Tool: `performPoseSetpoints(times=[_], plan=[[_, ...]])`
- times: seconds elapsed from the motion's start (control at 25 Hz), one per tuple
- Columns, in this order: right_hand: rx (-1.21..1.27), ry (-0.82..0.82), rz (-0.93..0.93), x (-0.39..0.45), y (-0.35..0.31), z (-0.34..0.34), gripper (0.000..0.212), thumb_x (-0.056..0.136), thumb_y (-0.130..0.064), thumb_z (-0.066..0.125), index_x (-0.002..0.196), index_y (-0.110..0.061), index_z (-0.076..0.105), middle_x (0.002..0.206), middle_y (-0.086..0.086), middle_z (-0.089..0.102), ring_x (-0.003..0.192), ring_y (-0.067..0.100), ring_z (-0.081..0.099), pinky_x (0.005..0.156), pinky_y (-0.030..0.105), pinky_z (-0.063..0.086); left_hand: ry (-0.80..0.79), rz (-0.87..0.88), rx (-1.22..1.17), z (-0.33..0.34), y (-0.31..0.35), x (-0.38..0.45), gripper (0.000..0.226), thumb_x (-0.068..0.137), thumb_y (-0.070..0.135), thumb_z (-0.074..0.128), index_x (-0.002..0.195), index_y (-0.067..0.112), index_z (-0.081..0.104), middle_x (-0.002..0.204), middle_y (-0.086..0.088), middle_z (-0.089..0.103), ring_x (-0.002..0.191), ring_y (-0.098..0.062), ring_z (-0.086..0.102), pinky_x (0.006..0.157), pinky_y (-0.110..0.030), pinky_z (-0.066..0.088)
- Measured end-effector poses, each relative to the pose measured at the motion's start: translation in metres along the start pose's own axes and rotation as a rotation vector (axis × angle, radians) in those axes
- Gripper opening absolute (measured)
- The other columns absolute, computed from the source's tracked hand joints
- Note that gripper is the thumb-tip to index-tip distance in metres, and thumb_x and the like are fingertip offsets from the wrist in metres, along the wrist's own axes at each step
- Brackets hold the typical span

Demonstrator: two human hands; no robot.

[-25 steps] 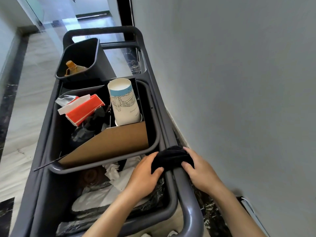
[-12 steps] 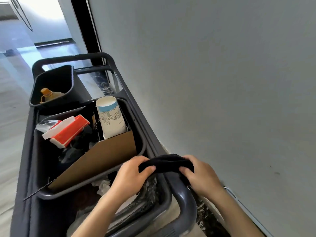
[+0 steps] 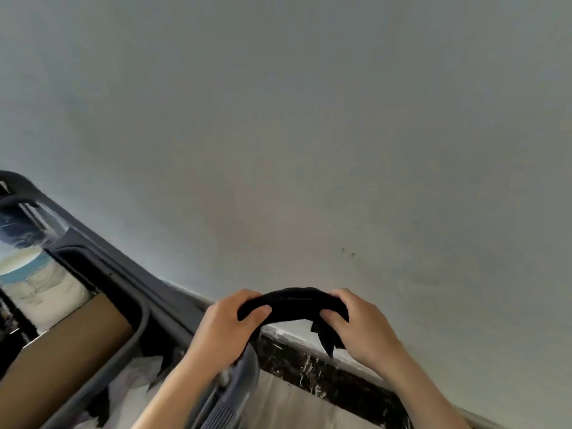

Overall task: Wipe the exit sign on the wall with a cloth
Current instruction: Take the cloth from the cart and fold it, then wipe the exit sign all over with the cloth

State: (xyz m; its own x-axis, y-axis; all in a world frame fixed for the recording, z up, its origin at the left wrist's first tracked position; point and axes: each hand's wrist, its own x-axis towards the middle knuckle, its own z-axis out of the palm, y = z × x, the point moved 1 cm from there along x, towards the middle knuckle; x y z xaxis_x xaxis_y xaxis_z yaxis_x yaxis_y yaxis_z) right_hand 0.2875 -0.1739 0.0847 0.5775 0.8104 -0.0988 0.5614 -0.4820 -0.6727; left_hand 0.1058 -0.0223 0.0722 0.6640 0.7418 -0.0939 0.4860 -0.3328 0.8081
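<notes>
While both hands (image 3: 294, 329) grip cloth (image 3: 292, 305), knuckles up, before wall (image 3: 309, 119)

Both hands (image 3: 291, 329) gripping black cloth (image 3: 292, 305) before wall (image 3: 309, 134).

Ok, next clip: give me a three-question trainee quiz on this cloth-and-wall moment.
1. True or false: the exit sign is in view.
2. The black cloth is held by: A) left hand only, B) right hand only, C) both hands.
3. What stands left of the hands, against the wall?

Key:
1. False; only bare wall shows.
2. C; the left hand and the right hand each grip one end.
3. The grey cart.
</notes>
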Motion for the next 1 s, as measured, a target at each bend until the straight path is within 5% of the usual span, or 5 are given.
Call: performPoseSetpoints(times=[0.36, 0.48, 0.6, 0.72, 1.0], plan=[[0.287, 0.222, 0.322, -0.063, 0.119, -0.072, 0.018, 0.094, -0.042, 0.052, 0.107, -0.032, 0.059, 0.094, -0.017, 0.067, 0.085, -0.004, 0.062, 0.07, 0.017, 0.048, -0.162, -0.11, -0.38, 0.161, 0.109, 0.003, 0.01, 0.097, 0.03, 0.068, 0.103, 0.032, 0.061, 0.085, 0.001, 0.076, 0.073, -0.015, 0.076, 0.069, -0.037, 0.064], [0.529, 0.255, 0.392, -0.069, 0.144, -0.078, 0.02, 0.095, -0.038, 0.053, 0.111, -0.03, 0.062, 0.099, -0.015, 0.07, 0.089, -0.001, 0.065, 0.073, 0.018, 0.052, -0.221, -0.158, -0.43, 0.21, 0.128, -0.004, 0.008, 0.097, 0.027, 0.069, 0.101, 0.024, 0.063, 0.079, 0.008, 0.077, 0.071, -0.011, 0.075, 0.064, -0.027, 0.06], [0.732, 0.253, 0.442, -0.074, 0.169, -0.084, 0.02, 0.094, -0.034, 0.056, 0.109, -0.031, 0.068, 0.1, -0.008, 0.074, 0.094, 0.009, 0.069, 0.086, 0.039, 0.057, -0.252, -0.167, -0.389, 0.24, 0.141, -0.007, 0.007, 0.098, 0.028, 0.067, 0.101, 0.024, 0.072, 0.083, 0.014, 0.078, 0.077, -0.005, 0.075, 0.066, -0.02, 0.059], [0.825, 0.207, 0.461, -0.077, 0.196, -0.087, 0.019, 0.095, -0.033, 0.054, 0.094, -0.035, 0.073, 0.093, -0.008, 0.077, 0.091, 0.01, 0.071, 0.088, 0.047, 0.056, -0.287, -0.213, -0.336, 0.258, 0.147, -0.007, 0.027, 0.105, 0.034, 0.053, 0.1, 0.027, 0.079, 0.089, 0.01, 0.08, 0.088, -0.009, 0.075, 0.088, -0.036, 0.061], [0.88, 0.165, 0.511, -0.071, 0.221, -0.075, 0.023, 0.09, -0.059, 0.048, 0.102, -0.05, 0.064, 0.104, -0.019, 0.072, 0.099, -0.003, 0.064, 0.087, 0.029, 0.052, -0.385, -0.386, -0.475, 0.28, 0.143, 0.0, 0.058, 0.107, 0.053, 0.029, 0.108, 0.022, 0.079, 0.098, -0.006, 0.081, 0.092, -0.023, 0.078, 0.09, -0.043, 0.059]])
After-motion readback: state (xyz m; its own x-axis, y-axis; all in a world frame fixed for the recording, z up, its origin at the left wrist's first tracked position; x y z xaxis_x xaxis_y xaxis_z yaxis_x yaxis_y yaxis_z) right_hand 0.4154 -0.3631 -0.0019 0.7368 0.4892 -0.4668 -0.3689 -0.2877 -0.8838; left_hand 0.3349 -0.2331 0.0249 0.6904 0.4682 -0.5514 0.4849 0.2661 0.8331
